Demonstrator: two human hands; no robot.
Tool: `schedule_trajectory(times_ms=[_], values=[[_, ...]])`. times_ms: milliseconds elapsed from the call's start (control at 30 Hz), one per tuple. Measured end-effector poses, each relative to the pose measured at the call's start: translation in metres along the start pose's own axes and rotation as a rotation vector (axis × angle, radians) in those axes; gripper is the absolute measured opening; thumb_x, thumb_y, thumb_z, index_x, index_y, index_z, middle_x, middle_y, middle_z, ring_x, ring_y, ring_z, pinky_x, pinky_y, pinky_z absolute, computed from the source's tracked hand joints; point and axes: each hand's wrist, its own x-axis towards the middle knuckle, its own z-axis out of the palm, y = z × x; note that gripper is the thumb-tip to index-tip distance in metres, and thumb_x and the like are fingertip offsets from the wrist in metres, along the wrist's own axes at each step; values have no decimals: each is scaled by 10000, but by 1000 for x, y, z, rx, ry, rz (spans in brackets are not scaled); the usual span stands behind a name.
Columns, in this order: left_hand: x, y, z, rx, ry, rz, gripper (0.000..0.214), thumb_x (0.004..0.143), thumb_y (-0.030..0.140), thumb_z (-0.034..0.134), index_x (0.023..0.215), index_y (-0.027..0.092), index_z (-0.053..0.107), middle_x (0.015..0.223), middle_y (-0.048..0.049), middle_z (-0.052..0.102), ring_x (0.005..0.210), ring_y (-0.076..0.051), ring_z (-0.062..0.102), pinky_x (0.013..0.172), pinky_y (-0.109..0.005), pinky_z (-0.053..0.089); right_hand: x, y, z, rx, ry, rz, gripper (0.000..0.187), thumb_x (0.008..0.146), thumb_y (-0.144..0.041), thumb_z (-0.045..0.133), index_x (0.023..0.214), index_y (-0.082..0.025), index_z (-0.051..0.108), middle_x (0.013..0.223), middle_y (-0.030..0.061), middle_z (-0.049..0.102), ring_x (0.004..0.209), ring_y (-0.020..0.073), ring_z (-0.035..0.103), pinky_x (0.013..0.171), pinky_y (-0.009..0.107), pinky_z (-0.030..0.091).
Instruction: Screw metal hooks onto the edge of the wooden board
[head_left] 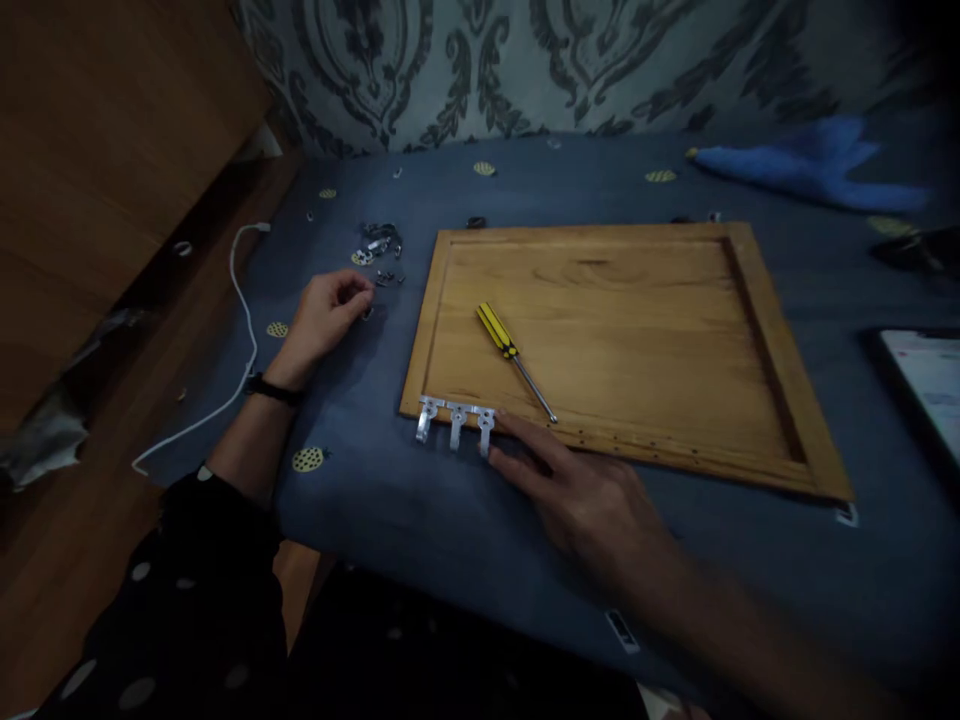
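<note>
A wooden framed panel (765,350) lies flat on a blue cloth-covered surface. A yellow-and-black screwdriver (510,352) rests on the panel's left part. Three small metal brackets (456,420) hang over the panel's near left edge. My right hand (577,490) lies with fingers stretched out, fingertips touching the panel edge beside the rightmost bracket. My left hand (326,315), a black band on its wrist, is curled with fingertips pinched on the cloth just below a heap of small metal hardware (379,248); what it pinches is too small to make out.
A white cable (241,330) trails along the cloth's left edge. Wooden furniture (97,150) stands at left. A blue fluffy object (810,162) lies at back right, and a lit tablet screen (926,385) at the right edge. Patterned fabric lines the back.
</note>
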Motion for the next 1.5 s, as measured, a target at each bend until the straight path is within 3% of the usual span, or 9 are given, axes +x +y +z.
schedule_trajectory(times_ms=[200,400,500,633,767,1133,1267,1367,1500], values=[[5,-16,-5,144,79,22,114,883,200,599,927,156,695,723,9,631,682,-135,561,662,-264,442,-3,6,9,-3,94,-67,525,847,66,386,1102,-204,757,1234,118,752,742,153,753,607,246,622],[3,-14,-8,221,76,63,201,961,336,636,969,139,679,825,-13,674,744,-145,621,728,-302,517,-1,8,15,-46,172,-91,503,856,56,379,1035,-207,768,1155,121,774,672,157,750,556,246,612],[-3,0,-4,194,2,113,193,902,291,603,985,154,711,866,-29,725,775,-158,635,700,-272,478,0,3,8,-16,125,-69,443,880,13,408,1023,-192,774,1211,141,753,707,185,762,571,289,630],[-10,19,4,145,-111,186,277,884,386,606,1009,169,724,959,-46,732,855,-179,637,707,-271,444,4,-2,0,46,91,-9,320,984,-132,468,1024,-191,780,1237,137,741,638,162,732,541,292,614],[-15,30,9,134,-168,221,250,870,361,612,966,158,723,912,-44,706,791,-167,588,703,-285,408,5,-1,2,53,93,26,302,1049,-242,506,973,-200,795,1220,113,749,686,159,742,577,283,614],[-27,51,12,113,-258,339,195,958,338,610,983,176,715,923,-46,696,818,-175,600,707,-295,423,0,-1,8,28,53,23,265,1024,-152,553,1068,-224,805,1253,124,745,687,154,736,596,281,607],[-43,74,15,-94,-424,366,234,964,415,655,1051,206,714,1038,-49,710,939,-188,639,829,-309,481,1,-1,6,34,48,20,240,1018,-165,578,1055,-229,807,1260,110,744,689,132,729,578,243,575],[-59,93,21,60,-573,550,404,879,553,748,1077,204,705,1062,-63,692,1023,-229,620,905,-347,459,1,-1,4,38,27,28,221,1012,-174,596,1080,-225,800,1279,109,735,722,129,731,599,232,569],[-74,103,30,329,-603,646,509,861,641,722,1071,179,683,1041,-81,666,1010,-259,587,877,-371,413,0,-2,5,40,43,19,234,1022,-175,581,1114,-225,791,1282,123,731,711,135,728,589,243,559]])
